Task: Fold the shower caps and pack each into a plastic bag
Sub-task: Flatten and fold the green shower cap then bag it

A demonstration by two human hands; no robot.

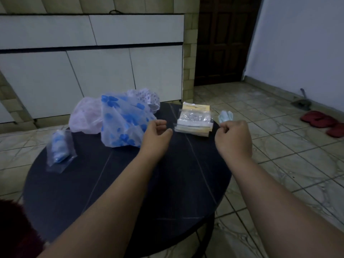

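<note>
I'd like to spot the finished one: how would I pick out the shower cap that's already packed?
Start at the round dark table and go to its left edge. The packed cap lies there alone in a small clear bag, rolled tight, unlike the loose blue-flowered cap heaped at the back.

Count: 3 loose shower caps (124, 120) at worktop (130, 183) far edge, 1 packed bag (59, 148) left edge, 1 stack of plastic bags (194, 119), 1 pale blue bundle (225, 116) right edge, 2 hands (156, 135).

Both hands, left hand (158, 132) and right hand (233, 137), hover beside bag stack (194, 119).
</note>
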